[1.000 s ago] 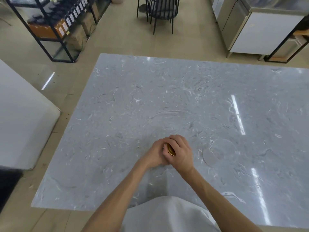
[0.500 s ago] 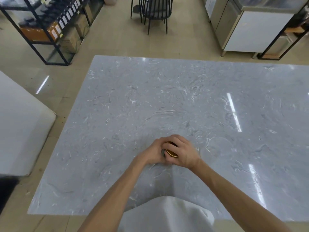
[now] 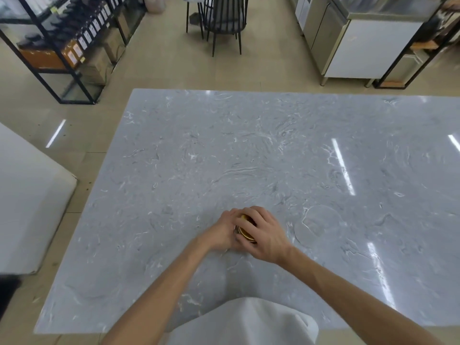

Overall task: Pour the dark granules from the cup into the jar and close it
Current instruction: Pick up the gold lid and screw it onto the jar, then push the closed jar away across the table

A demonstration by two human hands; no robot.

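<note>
A small jar stands near the front middle of the grey marble table (image 3: 249, 150), almost hidden by both hands. My left hand (image 3: 222, 232) wraps around the jar's body from the left. My right hand (image 3: 267, 235) curls over the gold lid (image 3: 245, 229) on top of the jar, fingers gripping its rim. Only a sliver of the gold lid and a dark edge under it show between the hands. A clear plastic cup (image 3: 316, 224) lies on its side just right of my right hand, and it looks empty.
Past the table's far edge stand a black chair (image 3: 221, 18), a black shelf rack (image 3: 62, 46) with boxes and bottles at the left, and a steel cabinet (image 3: 361, 41) at the right. A white counter (image 3: 27, 200) sits left of the table.
My right hand has turned on the gold lid, its wrist swinging to the right. The left hand stays wrapped around the jar. The camera has shifted slightly.
</note>
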